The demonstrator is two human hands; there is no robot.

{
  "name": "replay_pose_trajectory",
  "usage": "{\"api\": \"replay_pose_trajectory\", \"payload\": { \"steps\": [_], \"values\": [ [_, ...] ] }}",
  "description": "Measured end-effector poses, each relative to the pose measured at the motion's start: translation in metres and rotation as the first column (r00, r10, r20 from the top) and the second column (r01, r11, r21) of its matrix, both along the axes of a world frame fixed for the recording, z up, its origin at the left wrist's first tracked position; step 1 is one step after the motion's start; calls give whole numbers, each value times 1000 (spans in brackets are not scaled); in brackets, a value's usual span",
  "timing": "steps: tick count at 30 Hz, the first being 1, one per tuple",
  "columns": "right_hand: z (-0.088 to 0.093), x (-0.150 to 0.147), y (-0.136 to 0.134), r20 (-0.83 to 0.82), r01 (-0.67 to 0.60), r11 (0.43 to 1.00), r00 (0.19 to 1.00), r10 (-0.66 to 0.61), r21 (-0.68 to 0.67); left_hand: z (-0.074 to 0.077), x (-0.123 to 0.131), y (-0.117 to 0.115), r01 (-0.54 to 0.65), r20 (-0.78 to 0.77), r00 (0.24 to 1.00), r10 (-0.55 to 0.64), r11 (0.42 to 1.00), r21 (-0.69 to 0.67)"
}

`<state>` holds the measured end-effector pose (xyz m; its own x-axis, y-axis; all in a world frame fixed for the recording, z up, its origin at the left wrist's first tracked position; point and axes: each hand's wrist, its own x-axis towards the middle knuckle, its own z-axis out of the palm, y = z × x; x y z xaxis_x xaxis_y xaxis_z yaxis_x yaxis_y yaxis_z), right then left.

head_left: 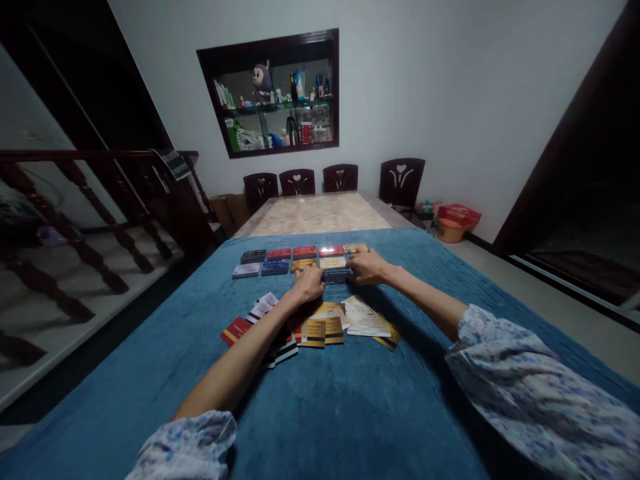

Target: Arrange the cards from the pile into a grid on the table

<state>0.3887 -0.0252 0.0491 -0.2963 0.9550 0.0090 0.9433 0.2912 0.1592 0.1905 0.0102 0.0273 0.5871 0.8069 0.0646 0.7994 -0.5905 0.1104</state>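
Observation:
My left hand and my right hand grip a small stack of dark blue cards from its two sides, fingers closed at its ends. Just beyond lie card stacks in two rows. The far row has a black stack, red stacks and an orange stack. In the near row are a pale lilac stack, a blue stack, a gold stack, partly behind my left fingers, and a cream stack.
Loose gold cards, a white printed card and red cards lie spread nearer me, some under my left forearm. A blue cloth covers this part of the table. Chairs stand around the far end; a wooden railing runs at left.

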Motion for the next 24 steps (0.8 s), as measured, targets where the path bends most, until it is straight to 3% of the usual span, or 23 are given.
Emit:
{"api": "replay_pose_trajectory", "payload": {
  "steps": [8,14,24],
  "values": [
    [-4,10,-38,-76,-31,984,996,45,173,-2,-6,-18,6,64,998,-7,1000,21],
    [-19,23,-68,-121,-46,966,989,79,254,-8,-4,-43,94,141,985,-101,994,52],
    [-40,30,-112,-250,-70,955,957,145,288,-14,-1,-83,259,135,953,-272,960,110]
  ]
}}
